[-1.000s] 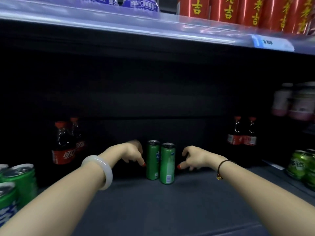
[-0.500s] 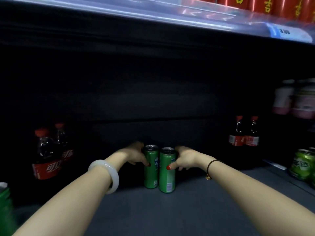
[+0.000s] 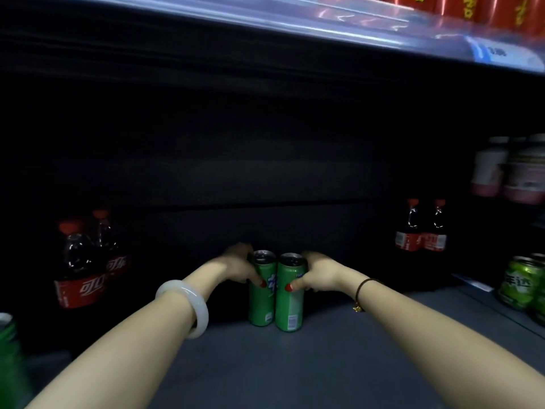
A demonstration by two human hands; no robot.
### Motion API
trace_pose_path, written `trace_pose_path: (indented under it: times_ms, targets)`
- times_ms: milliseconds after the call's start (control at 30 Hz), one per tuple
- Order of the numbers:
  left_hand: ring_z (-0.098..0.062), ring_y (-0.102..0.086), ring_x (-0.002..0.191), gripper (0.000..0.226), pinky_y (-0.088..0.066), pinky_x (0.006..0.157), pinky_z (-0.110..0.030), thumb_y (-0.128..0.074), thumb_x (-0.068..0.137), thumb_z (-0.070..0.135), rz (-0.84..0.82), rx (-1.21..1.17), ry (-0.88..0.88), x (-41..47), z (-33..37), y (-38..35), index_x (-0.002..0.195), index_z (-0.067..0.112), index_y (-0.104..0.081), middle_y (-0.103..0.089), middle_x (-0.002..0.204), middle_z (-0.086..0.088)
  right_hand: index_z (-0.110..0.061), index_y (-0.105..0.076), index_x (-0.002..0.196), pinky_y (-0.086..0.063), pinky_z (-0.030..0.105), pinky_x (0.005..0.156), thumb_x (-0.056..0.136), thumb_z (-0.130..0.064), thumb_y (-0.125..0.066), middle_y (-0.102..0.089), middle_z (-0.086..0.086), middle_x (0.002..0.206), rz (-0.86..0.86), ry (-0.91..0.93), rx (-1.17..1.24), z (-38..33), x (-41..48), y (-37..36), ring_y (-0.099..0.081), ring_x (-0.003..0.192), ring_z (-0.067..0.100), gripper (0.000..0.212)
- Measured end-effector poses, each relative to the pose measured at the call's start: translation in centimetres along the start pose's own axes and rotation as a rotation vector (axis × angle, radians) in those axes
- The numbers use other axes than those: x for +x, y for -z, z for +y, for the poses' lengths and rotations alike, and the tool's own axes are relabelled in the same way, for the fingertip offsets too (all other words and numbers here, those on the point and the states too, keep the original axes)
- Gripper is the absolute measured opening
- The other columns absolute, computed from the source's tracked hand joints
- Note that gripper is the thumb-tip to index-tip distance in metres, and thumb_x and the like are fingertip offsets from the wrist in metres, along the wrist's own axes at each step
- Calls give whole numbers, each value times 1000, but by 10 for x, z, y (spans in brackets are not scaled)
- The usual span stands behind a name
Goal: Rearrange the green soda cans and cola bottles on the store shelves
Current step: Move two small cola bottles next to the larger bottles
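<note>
Head view, looking down into a dim store shelf. Two slim green soda cans stand upright and touching at the centre, toward the back of the shelf floor. The left hand wraps the left green can from nine o'clock, thumb across its front. The right hand wraps the right green can from three o'clock in the same way. Each hand is closed round its own can near the top, probably so both can be moved as a pair. One pair of cola bottles stands at nine o'clock and another cola pair at two o'clock, both well apart from the cans. Other green cans sit at the three o'clock edge.
</note>
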State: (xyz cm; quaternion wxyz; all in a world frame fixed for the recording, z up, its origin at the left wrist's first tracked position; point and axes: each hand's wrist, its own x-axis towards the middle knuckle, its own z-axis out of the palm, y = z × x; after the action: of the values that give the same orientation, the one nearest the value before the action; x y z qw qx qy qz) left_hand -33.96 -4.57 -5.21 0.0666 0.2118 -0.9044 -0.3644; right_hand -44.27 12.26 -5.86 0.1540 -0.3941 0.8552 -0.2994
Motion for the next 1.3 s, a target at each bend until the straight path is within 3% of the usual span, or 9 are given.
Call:
trace_pose_path:
  times_ms: [100, 233, 367, 467, 633, 767, 933, 1167, 1300]
  targets:
    - [-24, -64, 96, 34, -57, 84, -37, -82, 67, 5, -17, -26, 18, -10, 2, 1, 85, 17, -55, -62, 92, -5, -12, -55, 109, -47, 21, 53, 77, -21, -78, -66, 7, 99, -15, 15, 8, 1, -5, -1, -62, 80, 17, 41]
    - [-21, -65, 94, 42, -58, 82, -35, -83, 67, 7, -6, -11, 49, -31, 3, 3, 100, 11, -57, -63, 98, -7, -17, -52, 97, -49, 24, 58, 76, -21, -78, -63, 1, 90, -47, 40, 37, -3, -18, -3, -60, 74, 13, 34]
    - [-11, -61, 72, 44, -55, 59, -21, -83, 67, 8, 54, -30, 65, -61, 2, 7, 99, 12, -53, -61, 87, -3, -21, -49, 90, -50, 24, 59, 75, -21, -79, -64, 0, 89, -58, 87, 85, -14, -36, -9, -62, 76, 14, 33]
    - [-10, -59, 69, 43, -52, 52, -20, -84, 66, 8, 80, -40, 94, -87, -4, 11, 98, 9, -55, -59, 82, -2, -20, -48, 92, -50, 24, 58, 75, -20, -80, -64, 2, 90, -88, 115, 106, -25, -52, -18, -63, 76, 14, 36]
    - [-14, -60, 70, 35, -51, 56, -24, -84, 65, 7, 122, -43, 147, -133, -22, 18, 87, 10, -57, -62, 81, -6, -10, -51, 108, -50, 26, 62, 73, -20, -81, -67, 9, 103, -131, 177, 107, -46, -75, -40, -62, 84, 16, 46]
    - [-15, -60, 66, 33, -50, 57, -25, -84, 66, 6, 160, -50, 183, -167, -38, 29, 87, 9, -58, -63, 78, -7, -12, -52, 105, -46, 16, 54, 74, -19, -80, -67, 5, 102, -167, 223, 133, -68, -90, -60, -62, 80, 9, 42]
    - [-22, -61, 73, 41, -54, 71, -36, -86, 64, 10, 188, -22, 235, -204, -60, 48, 96, 4, -61, -66, 84, -13, -14, -52, 104, -46, 15, 55, 74, -19, -80, -67, 4, 102, -204, 265, 146, -99, -106, -85, -62, 81, 9, 41]
    - [-22, -61, 77, 55, -53, 66, -32, -85, 66, 15, 206, 37, 282, -246, -79, 70, 106, 6, -48, -64, 96, -14, -14, -51, 106, -47, 14, 54, 76, -16, -79, -66, 4, 103, -232, 269, 181, -134, -125, -118, -62, 79, 7, 41]
    - [-20, -58, 71, 49, -50, 60, -29, -84, 68, 15, 161, 74, 275, -264, -81, 79, 98, 9, -46, -60, 82, -9, -14, -51, 108, -48, 15, 56, 77, -15, -78, -66, 5, 107, -217, 258, 205, -145, -134, -129, -63, 85, 10, 41]
